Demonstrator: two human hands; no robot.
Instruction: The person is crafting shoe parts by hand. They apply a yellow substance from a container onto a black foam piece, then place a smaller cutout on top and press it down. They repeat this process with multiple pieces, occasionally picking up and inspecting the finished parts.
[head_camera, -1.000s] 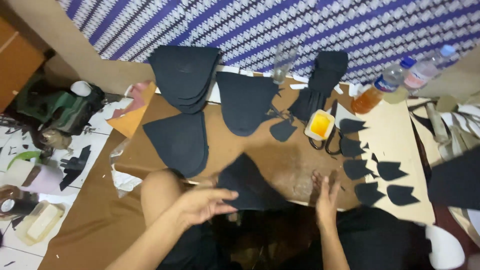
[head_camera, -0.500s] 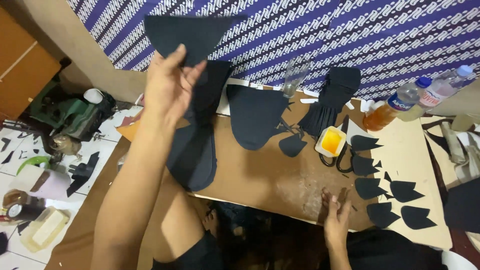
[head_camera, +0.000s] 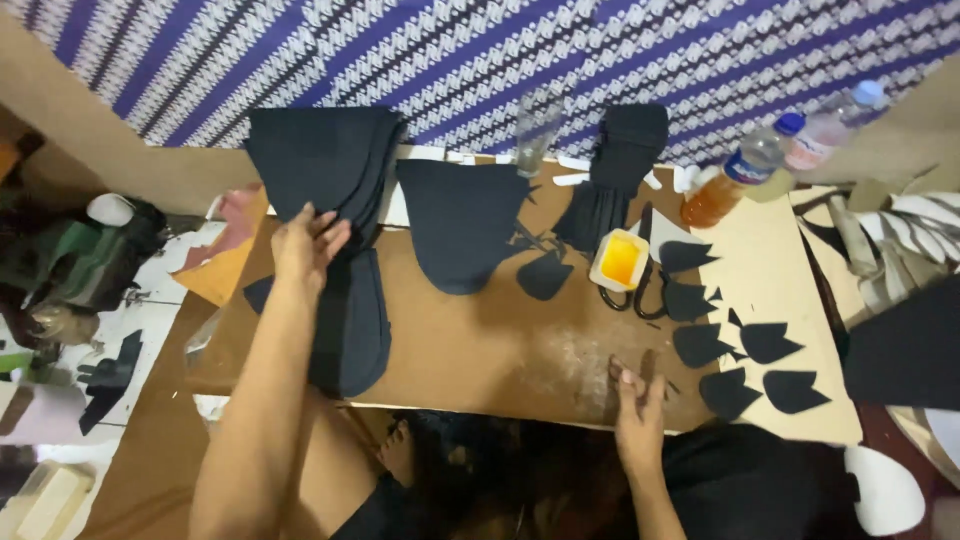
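**Left hand on the stack of dark cut pieces**

The lower frame is dark; the lap and what lies there are hard to make out. The left hand (head_camera: 305, 245), fingers spread and loosely curled, rests on the stack of dark fabric pieces (head_camera: 325, 160) at upper left, not clenched. The right hand (head_camera: 637, 405) lies flat, fingers released, on the brown board (head_camera: 480, 330) at lower centre, holding nothing. The pieces are matte, curved, overlapping.

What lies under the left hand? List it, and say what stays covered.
The left hand rests flat on a stack of black fabric pieces, several layered edges showing. Below it lies a second black stack on the brown board. How many pieces, and what lies beneath them, is hidden.
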